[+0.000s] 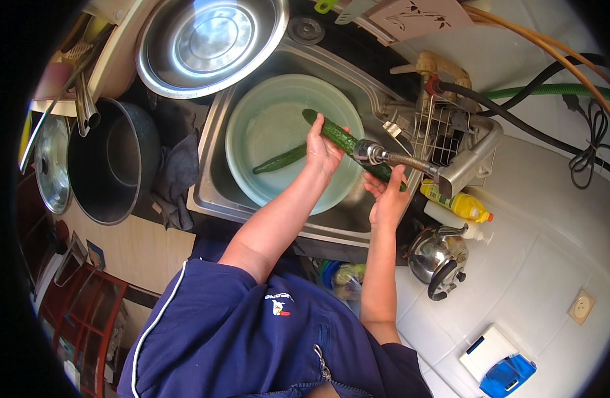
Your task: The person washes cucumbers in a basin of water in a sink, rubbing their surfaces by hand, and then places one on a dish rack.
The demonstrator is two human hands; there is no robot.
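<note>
2 hands, 2 cucumbers, 1 basin. Left hand (323, 156) closes around the upper cucumber (337, 136) near its far-left end, thumb along the side, the other fingers mostly hidden beneath. Right hand (386, 196) curls its fingers and thumb around the near-right end of the same cucumber. Upper cucumber slants from far left to near right, above the pale green basin (262, 103), its near-right end reaching past the rim.

Faucet head (369, 153) on a flexible metal hose (407, 161) overlaps the cucumber's middle from above; cannot tell if they touch. Cannot tell if water runs.

Lower cucumber (277, 161) lies inside the basin, left of the left hand, untouched. Basin sits in the metal sink (208, 192).

Around: large steel bowl (212, 40) beyond the sink at left; dark pot (112, 162), glass lid (53, 166) and dark cloth (179, 179) left of the sink. Right side: wire rack (453, 149), yellow bottle (463, 204), shiny kettle (439, 257) near the right forearm.
</note>
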